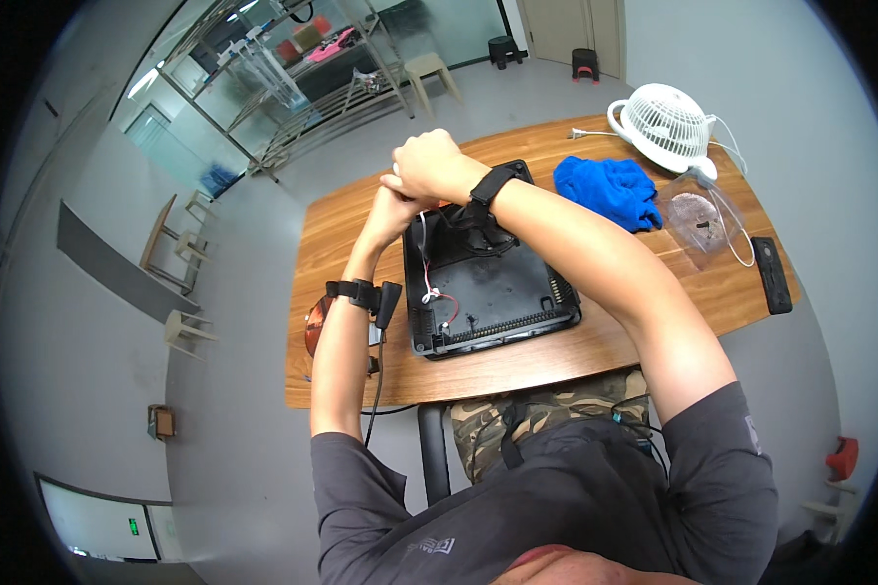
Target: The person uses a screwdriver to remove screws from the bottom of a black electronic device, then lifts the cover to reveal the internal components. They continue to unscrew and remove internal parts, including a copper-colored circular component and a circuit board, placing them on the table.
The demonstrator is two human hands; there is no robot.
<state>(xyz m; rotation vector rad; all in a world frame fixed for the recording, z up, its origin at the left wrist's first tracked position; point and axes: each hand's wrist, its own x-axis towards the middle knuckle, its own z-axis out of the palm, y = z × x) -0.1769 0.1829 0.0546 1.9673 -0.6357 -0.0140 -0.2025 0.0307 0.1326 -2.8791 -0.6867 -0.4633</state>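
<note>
A shallow black plastic housing [498, 292] lies open side up on the wooden table, with vent slots along its near edge. Red and white wires [427, 283] run loose down its left side, and a round black fan-like part [493, 239] sits toward its far end, partly behind my right wrist. Over the housing's far left corner my two hands meet. My right hand [431, 164] is closed in a fist, just above my left hand [396, 209], whose fingers are also closed. Whatever they grip is hidden; a bit of orange shows beneath them.
At the table's far right are a blue cloth [607, 193], a white fan [665, 127], a clear plastic bag [700, 219] and a black oblong device [772, 276]. A copper-coloured round thing [317, 327] lies behind my left forearm. A metal rack [298, 93] stands beyond the table.
</note>
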